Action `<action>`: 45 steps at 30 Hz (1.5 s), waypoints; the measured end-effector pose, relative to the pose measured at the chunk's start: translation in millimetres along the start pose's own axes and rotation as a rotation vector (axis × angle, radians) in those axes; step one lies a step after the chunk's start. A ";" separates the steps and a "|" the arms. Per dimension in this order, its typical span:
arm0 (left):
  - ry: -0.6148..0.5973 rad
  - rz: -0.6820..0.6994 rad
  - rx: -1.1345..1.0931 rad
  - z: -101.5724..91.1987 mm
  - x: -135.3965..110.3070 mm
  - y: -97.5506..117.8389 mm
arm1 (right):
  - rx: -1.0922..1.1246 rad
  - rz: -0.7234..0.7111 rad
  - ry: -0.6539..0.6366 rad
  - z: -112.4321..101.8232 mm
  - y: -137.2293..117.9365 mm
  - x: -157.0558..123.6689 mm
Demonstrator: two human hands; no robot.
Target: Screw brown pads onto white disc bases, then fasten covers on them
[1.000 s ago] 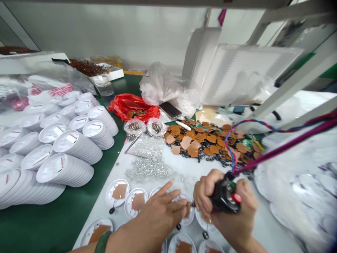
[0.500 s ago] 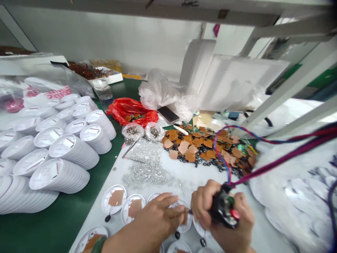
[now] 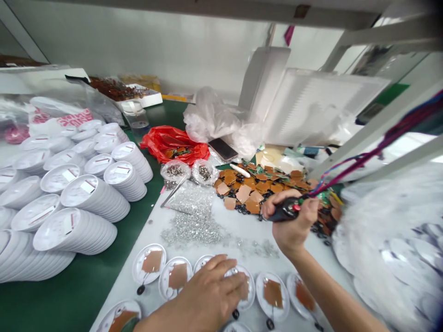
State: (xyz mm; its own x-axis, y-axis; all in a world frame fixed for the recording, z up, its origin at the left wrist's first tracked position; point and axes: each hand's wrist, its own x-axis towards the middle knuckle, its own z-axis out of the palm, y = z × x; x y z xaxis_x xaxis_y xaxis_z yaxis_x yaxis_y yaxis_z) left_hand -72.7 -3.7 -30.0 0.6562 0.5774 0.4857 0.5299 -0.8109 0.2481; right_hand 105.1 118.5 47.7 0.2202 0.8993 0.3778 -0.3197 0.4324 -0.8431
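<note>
My right hand [image 3: 293,230] grips a black electric screwdriver [image 3: 284,210] with a red button and red and blue wires running off to the upper right. It is raised over the near edge of the board pile. My left hand [image 3: 207,293] lies with fingers stretched over a white round cover [image 3: 251,302], partly hiding it and its brown circuit board [image 3: 245,288]. To its right, another white cover [image 3: 262,302] holds a brown board [image 3: 272,293], with a small black ring-shaped part [image 3: 270,323] on a wire. Small silvery screws [image 3: 197,226] lie spread beyond my left hand.
Stacked white covers [image 3: 93,203] fill the left side. Brown boards [image 3: 244,193] with black parts are heaped mid-table, near a phone [image 3: 223,150], a red bag [image 3: 173,138] and tweezers [image 3: 175,191]. A clear bag of white discs [image 3: 398,258] bulges at right.
My right hand has lifted the screwdriver up and away from the cover by my left hand, uncovering covers at right. My left hand stays nearly in place, its fingers now more spread.
</note>
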 end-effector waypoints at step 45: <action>-0.390 -0.412 0.039 40.4 145.6 -55.8 | 0.012 0.082 0.034 -38.0 -73.9 -14.1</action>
State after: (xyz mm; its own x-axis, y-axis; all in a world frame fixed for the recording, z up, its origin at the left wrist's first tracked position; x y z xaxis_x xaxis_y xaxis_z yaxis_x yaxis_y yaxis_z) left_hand 14.9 129.4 -7.0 0.5368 0.8437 0.0076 0.7990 -0.5112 0.3168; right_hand 160.5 71.4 90.1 0.2245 0.9289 0.2945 -0.3485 0.3587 -0.8660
